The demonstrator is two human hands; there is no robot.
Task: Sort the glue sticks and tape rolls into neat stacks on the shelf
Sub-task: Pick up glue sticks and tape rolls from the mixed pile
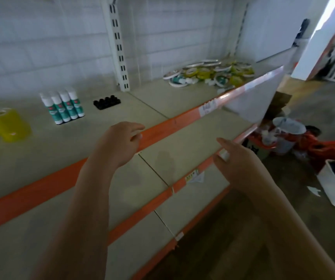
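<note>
head view, angled down (near) at shelf [160,136]

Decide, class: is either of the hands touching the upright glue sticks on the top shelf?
Apart. The head view shows bare shelf between the glue sticks and the left hand; the right hand hovers lower, further right.

no legible text | glue sticks [63,107]: teal-and-white labels with a small red mark, print too blurred to read | price tag [208,108] on the orange shelf edge [162,132]: dark figures, unreadable | yellow-topped label [191,175] on the lower shelf edge: unreadable
</note>
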